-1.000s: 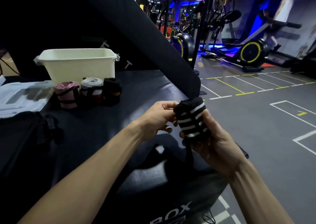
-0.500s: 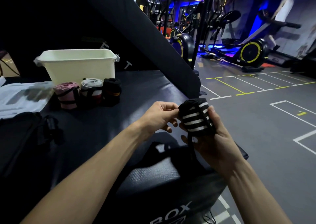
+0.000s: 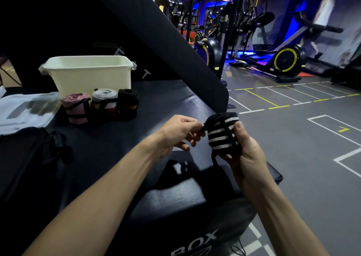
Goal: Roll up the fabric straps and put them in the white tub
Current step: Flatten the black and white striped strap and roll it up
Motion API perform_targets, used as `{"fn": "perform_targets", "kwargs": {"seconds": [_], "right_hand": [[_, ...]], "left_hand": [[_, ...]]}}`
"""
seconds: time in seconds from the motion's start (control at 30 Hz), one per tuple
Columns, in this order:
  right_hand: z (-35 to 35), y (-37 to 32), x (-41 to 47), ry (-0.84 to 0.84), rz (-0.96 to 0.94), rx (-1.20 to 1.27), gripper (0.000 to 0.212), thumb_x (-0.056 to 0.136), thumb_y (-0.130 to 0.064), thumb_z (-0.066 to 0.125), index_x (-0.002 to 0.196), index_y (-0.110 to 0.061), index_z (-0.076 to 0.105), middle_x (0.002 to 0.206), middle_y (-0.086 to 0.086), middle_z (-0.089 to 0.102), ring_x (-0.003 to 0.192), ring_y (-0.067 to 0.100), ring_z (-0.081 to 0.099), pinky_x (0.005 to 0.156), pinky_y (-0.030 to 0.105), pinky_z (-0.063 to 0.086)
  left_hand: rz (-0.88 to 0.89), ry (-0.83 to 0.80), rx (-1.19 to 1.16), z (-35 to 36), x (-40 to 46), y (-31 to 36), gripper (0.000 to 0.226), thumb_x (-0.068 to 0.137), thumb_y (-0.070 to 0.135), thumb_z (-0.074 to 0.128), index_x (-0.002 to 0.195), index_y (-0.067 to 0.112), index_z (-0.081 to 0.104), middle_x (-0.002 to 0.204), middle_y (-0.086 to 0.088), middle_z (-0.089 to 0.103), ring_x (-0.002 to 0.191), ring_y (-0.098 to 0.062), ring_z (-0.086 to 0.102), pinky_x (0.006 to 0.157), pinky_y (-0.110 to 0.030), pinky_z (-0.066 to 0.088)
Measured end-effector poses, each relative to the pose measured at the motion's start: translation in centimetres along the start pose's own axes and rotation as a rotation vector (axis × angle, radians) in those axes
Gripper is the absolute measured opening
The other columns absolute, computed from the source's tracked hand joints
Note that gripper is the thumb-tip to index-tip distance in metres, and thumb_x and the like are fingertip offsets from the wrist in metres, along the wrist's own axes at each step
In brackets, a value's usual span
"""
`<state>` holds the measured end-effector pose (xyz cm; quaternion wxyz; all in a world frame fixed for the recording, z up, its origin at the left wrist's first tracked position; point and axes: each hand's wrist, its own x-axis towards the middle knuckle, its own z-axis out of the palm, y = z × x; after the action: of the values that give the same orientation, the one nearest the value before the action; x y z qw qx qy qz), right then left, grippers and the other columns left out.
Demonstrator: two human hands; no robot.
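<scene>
Gripping a rolled strap (image 3: 223,133) upright, axis near vertical, in the right hand (image 3: 247,156), with the left hand (image 3: 180,131) pinching its loose end. Working above a black pad (image 3: 156,103), away from the tub (image 3: 88,74), in a gym.

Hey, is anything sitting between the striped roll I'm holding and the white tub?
Yes. Three finished rolls stand in a row right in front of the white tub: a pink roll, a grey roll and a black roll. The striped roll would likely need to go over them; the tub's open top looks unobstructed.
</scene>
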<state>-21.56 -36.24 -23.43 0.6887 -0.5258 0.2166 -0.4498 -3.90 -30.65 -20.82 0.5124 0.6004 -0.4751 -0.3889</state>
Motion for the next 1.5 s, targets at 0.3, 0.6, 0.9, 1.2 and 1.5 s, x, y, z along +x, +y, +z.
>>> {"fn": "perform_targets", "kwargs": {"seconds": [0.3, 0.6, 0.9, 1.2, 1.5], "right_hand": [[0.8, 0.8, -0.7, -0.171, 0.250, 0.251, 0.066, 0.099, -0.053, 0.043, 0.135, 0.000, 0.061, 0.137, 0.027, 0.060, 0.129, 0.040, 0.057, 0.111, 0.052, 0.042], [-0.8, 0.4, 0.5, -0.207, 0.290, 0.287, 0.064, 0.104, -0.045, 0.048, 0.148, 0.000, 0.038, 0.144, 0.030, 0.051, 0.131, 0.049, 0.052, 0.111, 0.066, 0.038], [-1.0, 0.6, 1.1, 0.115, -0.304, -0.303, 0.016, 0.091, -0.034, 0.070, 0.092, -0.018, 0.071, 0.082, -0.001, 0.073, 0.077, 0.014, 0.065, 0.077, 0.037, 0.053], [0.0, 0.6, -0.1, -0.068, -0.378, -0.567, 0.038, 0.085, -0.029, 0.078, 0.122, -0.027, 0.068, 0.102, -0.004, 0.078, 0.099, 0.012, 0.074, 0.091, 0.047, 0.058], [-0.8, 0.9, 0.7, -0.026, -0.349, -0.428, 0.063, 0.073, -0.039, 0.085, 0.127, -0.018, 0.059, 0.109, 0.005, 0.075, 0.099, 0.026, 0.074, 0.085, 0.055, 0.060]], "left_hand": [[-0.055, -0.090, -0.047, 1.1, 0.3, -1.0, 0.045, 0.096, 0.000, 0.047, 0.061, 0.022, 0.065, 0.059, 0.004, 0.059, 0.049, -0.008, 0.058, 0.045, -0.020, 0.038], [0.056, -0.043, -0.153, 1.9, 0.5, -0.9, 0.017, 0.098, -0.003, 0.052, 0.107, -0.006, 0.066, 0.074, -0.003, 0.059, 0.059, -0.010, 0.057, 0.051, -0.022, 0.051], [0.196, 0.172, -0.178, 2.2, 0.9, -0.7, 0.023, 0.105, 0.010, 0.053, 0.082, 0.008, 0.052, 0.072, -0.007, 0.058, 0.056, -0.008, 0.061, 0.051, -0.026, 0.055], [0.281, 0.291, -0.008, 2.3, 1.4, -1.2, 0.027, 0.104, 0.016, 0.054, 0.078, 0.014, 0.049, 0.078, -0.011, 0.061, 0.074, -0.019, 0.064, 0.056, -0.030, 0.055], [0.247, 0.158, -0.176, 2.3, 0.7, -0.5, 0.019, 0.104, 0.004, 0.052, 0.114, -0.008, 0.063, 0.088, -0.016, 0.068, 0.072, -0.021, 0.067, 0.062, -0.030, 0.059]]}}
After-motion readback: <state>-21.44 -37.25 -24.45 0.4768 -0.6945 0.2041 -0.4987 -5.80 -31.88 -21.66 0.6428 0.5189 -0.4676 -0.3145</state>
